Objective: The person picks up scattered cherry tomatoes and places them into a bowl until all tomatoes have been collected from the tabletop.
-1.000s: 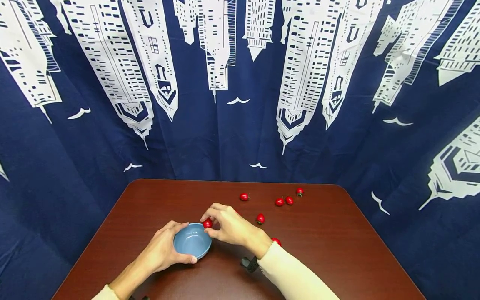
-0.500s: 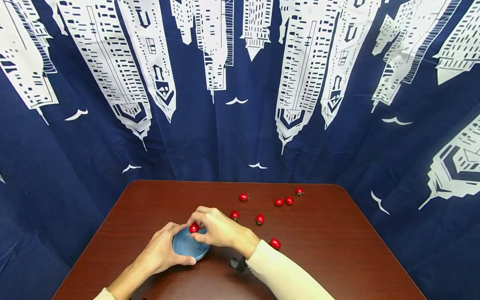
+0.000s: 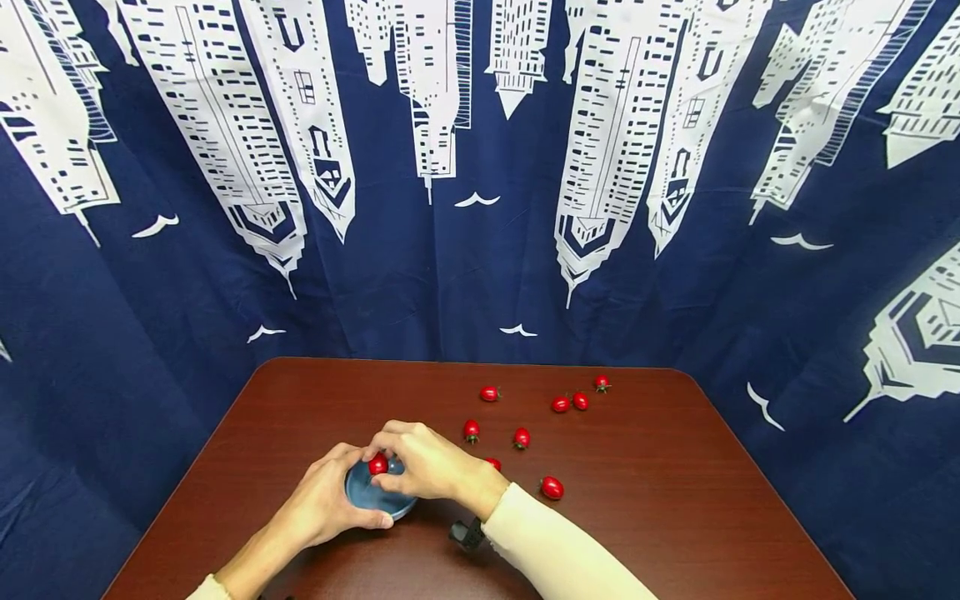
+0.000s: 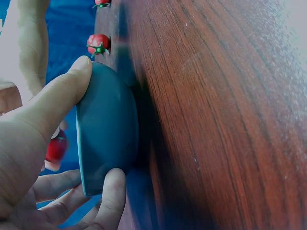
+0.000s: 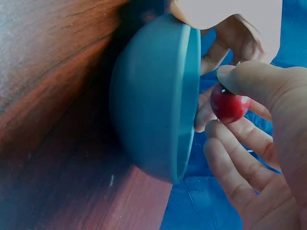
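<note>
My left hand [image 3: 326, 498] grips a blue bowl [image 3: 375, 498] by its rim, thumb on the near side and fingers around the far side. In the left wrist view the bowl [image 4: 106, 129] stands close over the tabletop. Above the bowl's mouth, my right hand [image 3: 423, 467] pinches a red cherry tomato [image 3: 377, 464] between thumb and fingers. The right wrist view shows this tomato [image 5: 230, 104] just outside the rim, with the thumb at its stem end. The bowl's inside is partly hidden by the right hand.
Several more cherry tomatoes lie to the right on the brown table [image 3: 645, 483]: one [image 3: 551, 487] by the right sleeve, one [image 3: 492, 464] partly behind the right wrist, others [image 3: 471, 430] farther back. A navy curtain [image 3: 450, 275] with white buildings hangs behind the table.
My right hand has carried the cherry tomato leftward from the bowl's right rim to over its mouth. The left hand and bowl have stayed nearly still. Tomatoes behind the right arm have come into view.
</note>
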`<state>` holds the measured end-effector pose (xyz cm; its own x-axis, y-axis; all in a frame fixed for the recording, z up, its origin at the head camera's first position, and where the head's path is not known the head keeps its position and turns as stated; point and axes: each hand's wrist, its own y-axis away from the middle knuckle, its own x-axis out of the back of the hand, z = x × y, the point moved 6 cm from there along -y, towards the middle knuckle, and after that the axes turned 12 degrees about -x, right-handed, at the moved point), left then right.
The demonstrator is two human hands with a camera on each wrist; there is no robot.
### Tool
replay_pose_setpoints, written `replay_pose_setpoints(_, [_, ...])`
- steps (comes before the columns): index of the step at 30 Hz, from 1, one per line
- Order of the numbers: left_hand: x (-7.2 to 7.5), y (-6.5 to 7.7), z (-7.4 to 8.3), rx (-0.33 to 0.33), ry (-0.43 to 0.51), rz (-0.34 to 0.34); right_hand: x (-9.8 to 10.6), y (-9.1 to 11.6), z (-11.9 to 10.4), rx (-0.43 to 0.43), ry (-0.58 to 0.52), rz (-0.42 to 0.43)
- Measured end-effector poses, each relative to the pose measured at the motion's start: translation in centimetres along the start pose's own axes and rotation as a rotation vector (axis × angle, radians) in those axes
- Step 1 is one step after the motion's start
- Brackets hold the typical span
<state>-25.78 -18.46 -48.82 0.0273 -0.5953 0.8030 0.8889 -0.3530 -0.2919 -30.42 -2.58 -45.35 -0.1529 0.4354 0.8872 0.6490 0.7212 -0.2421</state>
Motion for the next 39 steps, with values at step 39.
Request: replay_pose_setpoints(39, [0.0, 0.1, 0.1, 0.017, 0.013, 0.018, 5.1, 8.2, 4.5, -0.145, 0.143, 0.104])
